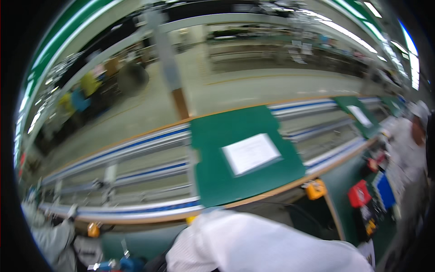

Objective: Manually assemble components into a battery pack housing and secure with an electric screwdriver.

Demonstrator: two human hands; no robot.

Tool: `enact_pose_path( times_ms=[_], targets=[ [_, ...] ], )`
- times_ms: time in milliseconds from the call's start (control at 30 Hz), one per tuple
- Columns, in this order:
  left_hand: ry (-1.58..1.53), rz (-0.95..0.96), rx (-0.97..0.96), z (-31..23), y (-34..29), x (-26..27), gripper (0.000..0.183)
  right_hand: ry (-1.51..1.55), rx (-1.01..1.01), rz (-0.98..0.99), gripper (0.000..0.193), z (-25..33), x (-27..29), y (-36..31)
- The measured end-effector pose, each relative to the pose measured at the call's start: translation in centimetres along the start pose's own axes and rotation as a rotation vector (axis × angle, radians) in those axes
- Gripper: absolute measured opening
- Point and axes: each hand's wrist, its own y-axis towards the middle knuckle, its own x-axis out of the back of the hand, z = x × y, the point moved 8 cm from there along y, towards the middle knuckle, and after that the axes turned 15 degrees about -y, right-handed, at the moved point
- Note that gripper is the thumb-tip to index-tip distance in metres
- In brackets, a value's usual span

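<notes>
A white-sleeved arm [253, 240] of mine reaches across the lower edge from the right and bends near the middle. No hand shows at its end, and my other hand is out of the picture too. Just beyond the sleeve lies a green board [244, 190] on the conveyor line, bearing a white sheet of paper [252, 153]. A small yellow thing [190, 220] peeks out beside the sleeve, mostly hidden. The picture is smeared by motion.
The conveyor's blue-and-silver rails [140, 211] run left to right. Another green board [355, 115] with paper lies farther right. Co-workers stand at the left [52, 238] and right [405, 149]. An orange device [315, 189] and a red bin [359, 194] are at the near right.
</notes>
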Motion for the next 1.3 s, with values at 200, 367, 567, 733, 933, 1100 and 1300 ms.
enact_pose_path(
  times_ms=[200, 367, 567, 733, 933, 1100, 1300],
  targets=[
    [0.108, 0.036, 0.064, 4.7, 1.0, -4.1, 0.042, 0.639, -0.252, 0.059, 0.036, -5.3, -0.6, 2.2],
    [0.418, -0.096, -0.369, 2.8, -0.3, -1.7, 0.044, 0.392, -0.155, 0.014, 0.03, -1.3, 3.6, 3.2],
    [0.402, -0.15, -0.257, 6.1, 0.4, 2.5, 0.027, 0.319, -0.499, 0.182, 0.032, -4.1, 5.0, -0.1],
    [0.264, -0.132, -0.214, 9.5, 0.6, 1.1, 0.02, 0.297, -0.452, 0.149, 0.029, -6.0, 4.8, -1.6],
    [0.67, -0.306, -0.321, 9.6, -0.6, -1.1, 0.024, 0.201, -0.538, -0.13, 0.029, -7.8, 5.6, -1.0],
    [0.082, -0.307, -0.367, 10.3, 0.8, 1.8, 0.031, 0.007, -0.511, -0.227, 0.024, -7.5, 7.7, -0.6],
    [0.172, -0.331, -0.299, 8.6, -2.1, 1.3, 0.028, -0.007, -0.672, -0.179, 0.034, -8.1, 7.2, -1.6]
  ],
)
